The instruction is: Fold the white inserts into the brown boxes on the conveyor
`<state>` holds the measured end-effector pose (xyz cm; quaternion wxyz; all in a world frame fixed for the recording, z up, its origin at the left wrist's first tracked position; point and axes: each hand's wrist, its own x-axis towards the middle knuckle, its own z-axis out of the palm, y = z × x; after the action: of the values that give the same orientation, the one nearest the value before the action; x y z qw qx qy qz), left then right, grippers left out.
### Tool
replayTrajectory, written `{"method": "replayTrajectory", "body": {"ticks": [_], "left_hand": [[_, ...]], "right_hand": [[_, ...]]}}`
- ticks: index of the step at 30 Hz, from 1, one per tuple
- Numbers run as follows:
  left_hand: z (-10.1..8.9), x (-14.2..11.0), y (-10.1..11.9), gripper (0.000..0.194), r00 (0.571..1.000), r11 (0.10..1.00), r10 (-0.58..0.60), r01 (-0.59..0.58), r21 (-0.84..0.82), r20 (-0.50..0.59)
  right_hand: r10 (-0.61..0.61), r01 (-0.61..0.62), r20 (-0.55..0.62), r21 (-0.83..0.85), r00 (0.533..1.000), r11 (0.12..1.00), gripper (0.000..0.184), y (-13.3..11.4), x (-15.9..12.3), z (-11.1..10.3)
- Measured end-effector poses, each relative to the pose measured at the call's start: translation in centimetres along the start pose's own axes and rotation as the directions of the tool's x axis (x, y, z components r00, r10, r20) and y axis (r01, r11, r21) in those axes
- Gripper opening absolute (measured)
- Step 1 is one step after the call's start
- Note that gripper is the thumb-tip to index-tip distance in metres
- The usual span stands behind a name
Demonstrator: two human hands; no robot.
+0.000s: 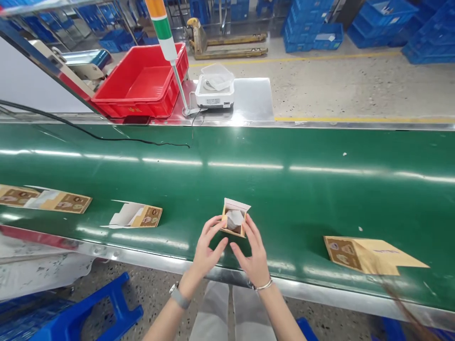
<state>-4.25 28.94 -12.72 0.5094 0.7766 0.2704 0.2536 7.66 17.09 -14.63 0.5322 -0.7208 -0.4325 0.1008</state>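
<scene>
A small open cardboard box [234, 232] stands on the green conveyor belt in front of me, with its white-lined flap raised at the back. Inside it shows a crumpled whitish packet [234, 219]. My left hand [209, 246] has its fingers on the box's left side, and my right hand [253, 251] grips the right side. Both thumbs are in front of the box, apart from each other. To the left lies an open carton [151, 216] on its side. Farther left are more cartons [73, 202] in a row. At the right rests a brown carton [343, 253] with a long flap.
The belt [284, 199] runs across the view. Behind it are a red bin [142, 102], a white scale [215, 97], a signal-light pole [179, 85] and a black cable [142, 140]. Near my legs is a blue stool [95, 303]. Blue crates [305, 23] are stacked beyond.
</scene>
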Motion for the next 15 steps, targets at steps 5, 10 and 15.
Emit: {"method": "replayTrajectory", "body": {"ticks": [5,10,15], "left_hand": [[1.7,1.8,-0.4,0.044,0.997,0.995,0.038,-0.044,0.095,0.06],[2.0,2.4,-0.8,0.039,0.988,0.968,0.057,-0.09,0.233,0.145],[2.2,3.0,0.1,0.028,0.962,0.99,0.096,-0.12,0.08,0.257]], "right_hand": [[-0.073,0.072,-0.014,-0.057,0.997,0.996,0.054,2.4,0.8,-2.1],[-0.083,0.078,-0.057,-0.093,0.995,0.993,0.047,2.8,0.8,-3.0],[-0.009,0.002,-0.133,-0.049,0.991,0.999,0.027,2.3,0.3,-3.2]]}}
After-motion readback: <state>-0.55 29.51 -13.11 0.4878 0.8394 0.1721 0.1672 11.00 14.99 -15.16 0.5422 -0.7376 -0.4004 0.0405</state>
